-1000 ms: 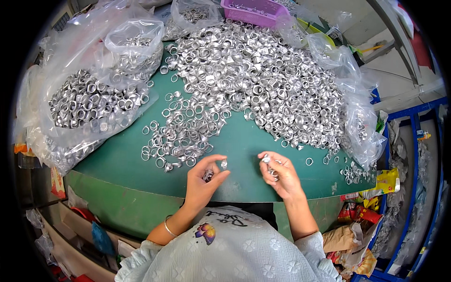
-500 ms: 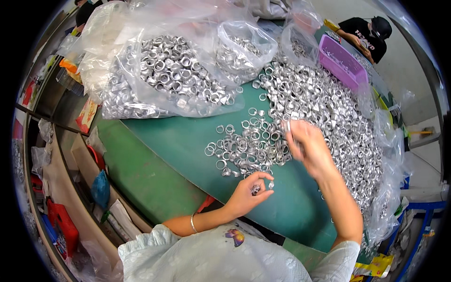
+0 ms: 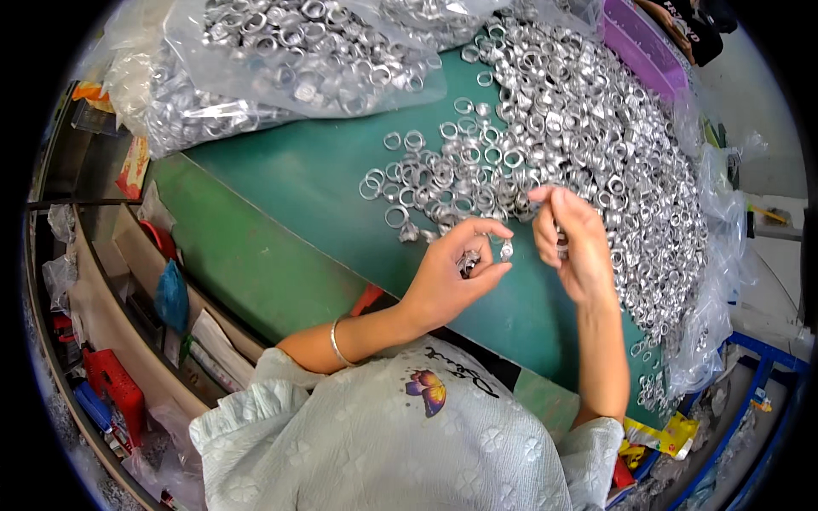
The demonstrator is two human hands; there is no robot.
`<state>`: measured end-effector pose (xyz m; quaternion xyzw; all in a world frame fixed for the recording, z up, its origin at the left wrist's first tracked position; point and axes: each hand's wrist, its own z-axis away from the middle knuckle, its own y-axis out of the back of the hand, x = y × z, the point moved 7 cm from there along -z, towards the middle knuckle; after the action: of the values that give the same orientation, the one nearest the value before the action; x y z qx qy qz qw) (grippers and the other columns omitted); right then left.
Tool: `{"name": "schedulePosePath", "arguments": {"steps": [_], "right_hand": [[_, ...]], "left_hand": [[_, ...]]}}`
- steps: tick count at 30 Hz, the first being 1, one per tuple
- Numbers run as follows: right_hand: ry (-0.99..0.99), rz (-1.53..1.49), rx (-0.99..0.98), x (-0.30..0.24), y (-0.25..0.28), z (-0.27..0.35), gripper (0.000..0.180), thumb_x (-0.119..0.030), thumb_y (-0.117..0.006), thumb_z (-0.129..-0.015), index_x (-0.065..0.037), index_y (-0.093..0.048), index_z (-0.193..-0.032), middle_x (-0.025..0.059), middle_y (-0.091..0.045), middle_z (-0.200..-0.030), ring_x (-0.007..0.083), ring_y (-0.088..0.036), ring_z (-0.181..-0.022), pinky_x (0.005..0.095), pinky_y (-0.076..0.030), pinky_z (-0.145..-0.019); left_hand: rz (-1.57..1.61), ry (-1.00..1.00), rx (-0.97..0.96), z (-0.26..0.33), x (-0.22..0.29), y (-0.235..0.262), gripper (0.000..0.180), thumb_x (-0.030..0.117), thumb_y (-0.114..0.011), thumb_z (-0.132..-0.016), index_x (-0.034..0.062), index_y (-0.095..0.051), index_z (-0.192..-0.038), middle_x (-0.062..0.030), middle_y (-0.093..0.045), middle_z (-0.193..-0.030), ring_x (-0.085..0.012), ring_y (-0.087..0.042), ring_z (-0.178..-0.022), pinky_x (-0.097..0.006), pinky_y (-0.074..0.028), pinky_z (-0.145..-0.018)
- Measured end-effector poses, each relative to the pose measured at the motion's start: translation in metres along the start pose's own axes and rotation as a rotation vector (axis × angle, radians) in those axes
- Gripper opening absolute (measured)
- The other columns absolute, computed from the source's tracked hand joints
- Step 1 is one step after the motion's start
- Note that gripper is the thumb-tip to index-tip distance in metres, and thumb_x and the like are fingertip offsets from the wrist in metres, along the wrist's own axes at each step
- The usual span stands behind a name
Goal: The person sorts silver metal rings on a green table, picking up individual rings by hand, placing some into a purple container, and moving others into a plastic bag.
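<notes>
R hand (image 3: 573,247) pulled back from ring pile (image 3: 596,136); both grips pinch small rings, L hand (image 3: 452,272) beside.

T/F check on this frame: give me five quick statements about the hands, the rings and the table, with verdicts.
1. The left hand pinches a small silver ring between thumb and fingertips. True.
2. The right hand rests flat on the table. False: it is raised, fingers curled, beside the left hand.
3. The table has a red top. False: it is green.
4. A large heap of silver rings lies beyond the hands. True.
5. The clear bags at the far left are empty. False: they hold more rings.
</notes>
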<state>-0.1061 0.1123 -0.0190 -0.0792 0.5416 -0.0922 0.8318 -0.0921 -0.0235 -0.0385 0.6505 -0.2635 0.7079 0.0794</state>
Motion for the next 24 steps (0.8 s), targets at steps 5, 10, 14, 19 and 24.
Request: {"name": "schedulePosePath", "arguments": {"steps": [5,10,14,19,24], "right_hand": [[0.013,-0.256,0.035,0.050,0.010,0.045,0.025,-0.020,-0.044,-0.093,0.001,-0.052,-0.102,-0.0010,-0.041,-0.062,0.0051,-0.036,-0.045,0.0173,-0.024,-0.037],[0.007,-0.298,0.036,0.074,0.003,0.062,0.034,-0.029,-0.047,-0.091,0.002,-0.052,-0.106,-0.0016,-0.041,-0.060,0.0045,-0.034,-0.044,0.0174,-0.023,-0.037],[0.026,-0.304,0.013,0.078,0.002,0.067,0.038,-0.031,-0.048,-0.090,0.002,-0.052,-0.107,-0.0022,-0.041,-0.057,0.0040,-0.032,-0.043,0.0176,-0.023,-0.038],[0.018,-0.382,0.043,0.079,0.002,0.068,0.037,-0.032,-0.048,-0.090,0.002,-0.053,-0.102,-0.0016,-0.044,-0.058,0.0039,-0.035,-0.043,0.0174,-0.024,-0.037],[0.020,-0.390,0.144,0.079,0.002,0.069,0.029,-0.027,-0.047,-0.091,0.001,-0.053,-0.093,-0.0006,-0.047,-0.060,0.0042,-0.037,-0.043,0.0172,-0.024,-0.037]], "left_hand": [[-0.062,0.024,-0.058,0.003,-0.005,-0.014,0.033,-0.003,-0.061,-0.075,0.0035,-0.051,-0.106,0.0060,-0.038,-0.059,-0.0011,-0.034,-0.055,-0.018,-0.028,-0.051],[-0.060,0.061,-0.112,0.008,-0.006,-0.024,0.033,-0.002,-0.061,-0.075,0.0038,-0.052,-0.105,0.0060,-0.038,-0.059,-0.0015,-0.033,-0.055,-0.018,-0.028,-0.052],[-0.074,0.068,-0.132,0.011,-0.010,-0.027,0.033,-0.002,-0.061,-0.075,0.0037,-0.052,-0.106,0.0059,-0.038,-0.059,-0.0017,-0.034,-0.055,-0.018,-0.030,-0.054],[-0.019,0.090,-0.134,0.010,-0.017,-0.030,0.033,0.000,-0.063,-0.075,0.0032,-0.054,-0.106,0.0055,-0.040,-0.060,-0.0019,-0.036,-0.057,-0.017,-0.031,-0.055],[-0.149,0.069,-0.194,0.014,-0.017,-0.034,0.033,0.003,-0.066,-0.073,0.0033,-0.056,-0.105,0.0044,-0.039,-0.059,-0.0020,-0.036,-0.057,-0.018,-0.031,-0.053]]}}
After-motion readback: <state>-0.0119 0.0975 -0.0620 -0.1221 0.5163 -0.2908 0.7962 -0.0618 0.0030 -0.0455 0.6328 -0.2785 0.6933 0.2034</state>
